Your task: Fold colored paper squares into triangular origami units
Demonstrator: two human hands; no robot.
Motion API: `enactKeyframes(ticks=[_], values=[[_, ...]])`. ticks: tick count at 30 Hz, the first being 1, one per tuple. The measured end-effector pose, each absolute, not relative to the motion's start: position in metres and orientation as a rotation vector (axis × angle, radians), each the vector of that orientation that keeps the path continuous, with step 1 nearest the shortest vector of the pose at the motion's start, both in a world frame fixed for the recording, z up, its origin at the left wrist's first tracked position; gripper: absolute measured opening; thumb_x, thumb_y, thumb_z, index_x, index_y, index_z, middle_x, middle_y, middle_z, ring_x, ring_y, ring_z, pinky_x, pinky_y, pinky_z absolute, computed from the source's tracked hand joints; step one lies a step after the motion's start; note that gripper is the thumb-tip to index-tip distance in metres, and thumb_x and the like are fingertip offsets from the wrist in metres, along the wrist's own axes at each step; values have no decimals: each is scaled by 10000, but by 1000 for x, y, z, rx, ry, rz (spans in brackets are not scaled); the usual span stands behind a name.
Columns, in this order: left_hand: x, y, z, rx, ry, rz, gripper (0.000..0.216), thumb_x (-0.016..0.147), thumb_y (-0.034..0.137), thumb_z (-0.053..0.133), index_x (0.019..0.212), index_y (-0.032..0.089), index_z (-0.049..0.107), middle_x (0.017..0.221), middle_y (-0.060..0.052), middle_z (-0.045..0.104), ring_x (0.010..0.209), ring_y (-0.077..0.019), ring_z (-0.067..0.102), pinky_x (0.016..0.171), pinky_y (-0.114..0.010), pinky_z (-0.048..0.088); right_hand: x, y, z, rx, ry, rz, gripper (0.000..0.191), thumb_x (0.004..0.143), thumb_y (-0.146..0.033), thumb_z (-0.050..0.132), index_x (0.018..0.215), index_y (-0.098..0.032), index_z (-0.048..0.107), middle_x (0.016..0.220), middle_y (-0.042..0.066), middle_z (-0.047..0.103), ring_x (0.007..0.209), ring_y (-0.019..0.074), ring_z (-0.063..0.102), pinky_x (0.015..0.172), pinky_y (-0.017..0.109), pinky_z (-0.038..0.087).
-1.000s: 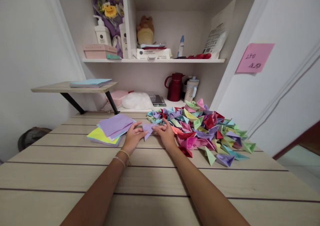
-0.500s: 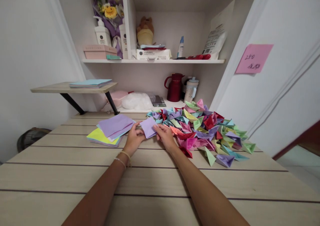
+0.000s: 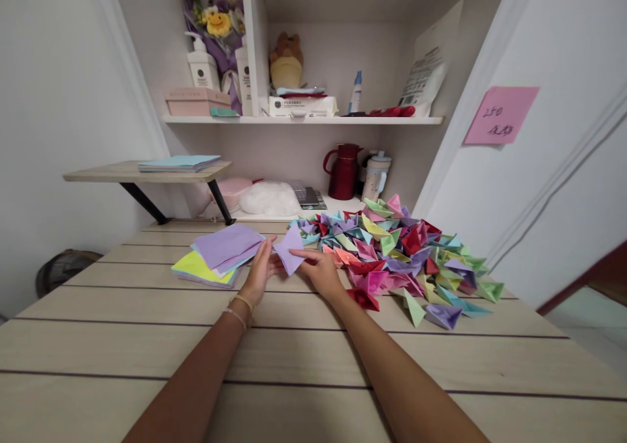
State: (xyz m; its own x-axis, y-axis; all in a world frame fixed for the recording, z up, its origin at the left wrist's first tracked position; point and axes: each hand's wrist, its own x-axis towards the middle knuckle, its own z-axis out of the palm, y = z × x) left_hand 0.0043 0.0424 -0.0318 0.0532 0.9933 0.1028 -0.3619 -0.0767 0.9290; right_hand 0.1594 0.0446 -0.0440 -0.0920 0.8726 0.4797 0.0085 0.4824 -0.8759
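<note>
A small piece of folded purple paper point(image 3: 290, 249) is held up between my two hands, just above the tabletop. My left hand point(image 3: 263, 270) pinches its left edge, with the fingers upright and close together. On the other side, my right hand point(image 3: 321, 270) grips the lower right edge with thumb and fingertips. Left of my left hand lies a stack of purple paper sheets point(image 3: 228, 246), partly over yellow sheets point(image 3: 200, 270). A heap of folded paper boats point(image 3: 386, 253) in many colours spreads to the right of my right hand.
A raised wooden stand point(image 3: 102, 172) on black legs carries blue paper sheets point(image 3: 179, 163) at the back left. Behind the table, a shelf unit holds a red jug point(image 3: 344, 172) and a pale cup point(image 3: 376, 176). A pink note point(image 3: 502, 115) sticks to the right wall.
The purple paper has gone from a flat square, tilted, to a pointed, narrower shape in my hands. My left fingers have straightened upward, and my right fingers have shifted slightly along its edge.
</note>
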Motion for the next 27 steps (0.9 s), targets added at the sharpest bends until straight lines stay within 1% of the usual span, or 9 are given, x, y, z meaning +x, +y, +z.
enactKeyframes(ticks=[4,8,11,16,19,21,23,25,27], values=[[4,40,-29,1004,875,1431,673,706,612,524,1240,207,463,970,-79,660,811,-209,645,653,-296,499,160,44,-44,-835,-1572,763,256,705,-223,609,933,-248,722,1023,46,689,914,228,619,830,367,464],[4,40,-31,1122,941,1435,638,599,319,728,1179,194,490,886,-65,678,713,-178,645,631,-268,487,160,45,-48,-897,-1592,805,315,685,-241,626,988,-200,704,819,44,699,613,143,572,586,262,453],[3,42,-34,1160,995,1475,448,575,224,714,1002,154,598,791,-44,681,650,-155,623,590,-238,469,159,44,-48,-921,-1618,864,341,646,-302,686,962,-175,708,647,11,649,525,113,505,510,226,402],[4,41,-32,1184,1028,1443,266,641,309,648,823,122,695,768,-50,679,672,-152,595,528,-216,447,159,45,-45,-949,-1540,823,240,660,-405,685,684,-167,701,624,25,634,543,123,507,517,235,399],[7,37,-28,1248,977,1365,287,646,364,668,805,127,705,771,-54,688,729,-174,609,580,-233,465,160,50,-47,-995,-1368,830,289,672,-441,664,717,-155,672,583,13,597,491,111,486,478,229,397],[10,36,-27,1282,975,1340,305,605,331,720,832,128,698,757,-54,691,725,-173,620,624,-237,470,160,53,-50,-977,-1277,862,351,644,-435,686,857,-159,652,609,2,597,481,108,491,469,229,422],[11,35,-27,1255,965,1352,450,570,287,759,981,136,655,786,-57,696,718,-169,635,634,-239,473,159,54,-52,-939,-1221,910,430,632,-423,694,967,-168,609,642,-3,605,485,110,506,478,237,453],[11,36,-27,1193,947,1366,642,578,283,763,1170,161,545,811,-59,699,697,-166,647,617,-243,476,159,55,-53,-920,-1214,938,421,652,-424,674,981,-174,595,691,10,623,508,119,532,498,250,473],[11,38,-28,1155,917,1342,689,624,326,734,1243,167,477,821,-69,702,687,-171,656,623,-259,486,159,55,-52,-919,-1241,930,356,684,-429,638,938,-181,612,738,29,635,544,133,555,520,259,476]])
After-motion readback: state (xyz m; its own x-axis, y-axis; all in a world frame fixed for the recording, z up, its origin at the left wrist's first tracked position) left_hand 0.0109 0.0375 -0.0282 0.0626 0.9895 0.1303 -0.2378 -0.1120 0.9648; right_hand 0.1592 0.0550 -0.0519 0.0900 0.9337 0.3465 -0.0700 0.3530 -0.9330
